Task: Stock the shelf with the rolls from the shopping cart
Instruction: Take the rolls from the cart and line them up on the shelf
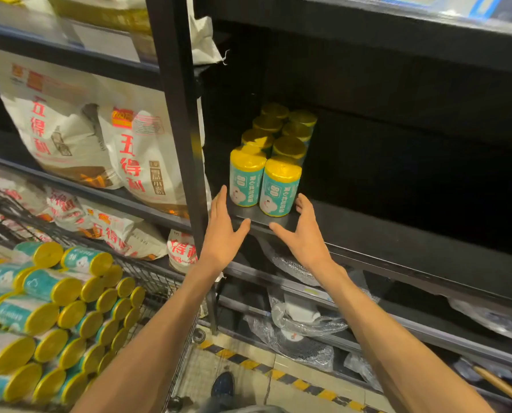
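Yellow-capped rolls with teal labels stand upright in two columns on the dark shelf (368, 228), running back from its front edge toward twelve o'clock. The front pair (263, 181) sits at the lip, long axes vertical, labels facing out. Both hands are just below and to either side of that pair. The left hand (223, 234) lies at about seven o'clock from it, fingers straight and spread, tips near the left roll's base. The right hand (304, 234) lies at about five o'clock, fingers loosely extended, tips just beside the right roll's base. Neither hand holds anything; both are empty and relaxed, palms turned inward toward each other, and whether the fingertips actually touch the rolls is hard to tell.

The remaining stock (55, 317) lies in the shopping cart (159, 281) at about eight o'clock from the hands, low on the left. Those rolls lie on their sides, stacked, with yellow ends pointing toward the right and toward the person. The left hand is clearly nearer to them; the right would have to cross the body.

My judgement is that the next pickup calls for a swing down and left, taking a roll around its middle, then turning it upright. Open shelf lies at three o'clock of the standing columns. Large printed sacks (106, 138) fill the neighbouring bay at nine o'clock.
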